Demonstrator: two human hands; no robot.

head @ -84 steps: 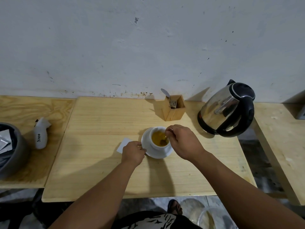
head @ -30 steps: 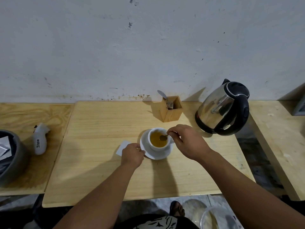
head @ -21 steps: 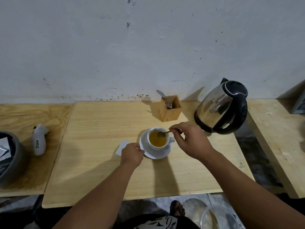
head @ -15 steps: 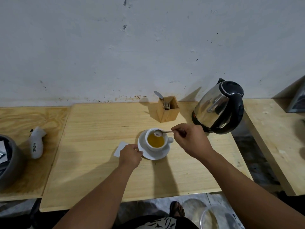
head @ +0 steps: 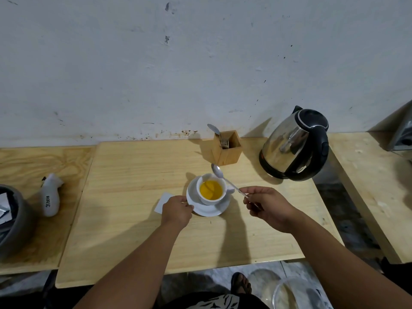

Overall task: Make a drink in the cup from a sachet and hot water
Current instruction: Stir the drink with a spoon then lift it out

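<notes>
Amber liquid: fills the white cup (head: 210, 189), which sits on its saucer (head: 208, 210) near the middle of the wooden tabletop (head: 138, 175).
Spoon: the teaspoon (head: 225, 179) is clear of the drink, bowl raised above the cup's far rim, handle slanting down to the right hand.
Right hand: the right hand (head: 267, 206) pinches the spoon's handle end between thumb and fingers, closed on it.
Left hand: the left hand (head: 177, 210) is closed on the saucer's near-left rim, steadying it.
Sachet: a white sachet (head: 163, 201) lies flat just beside the saucer, partly under the left hand; whether it is empty cannot be told.
Step in hand: likely putting the spoon away after stirring.
Doing it well: keep the bowl level so drips fall into the cup or saucer, keep the saucer pinned, then carry it to the wooden holder (head: 227, 150) behind.
Further out: the steel kettle (head: 294, 143) stands to the right.
</notes>
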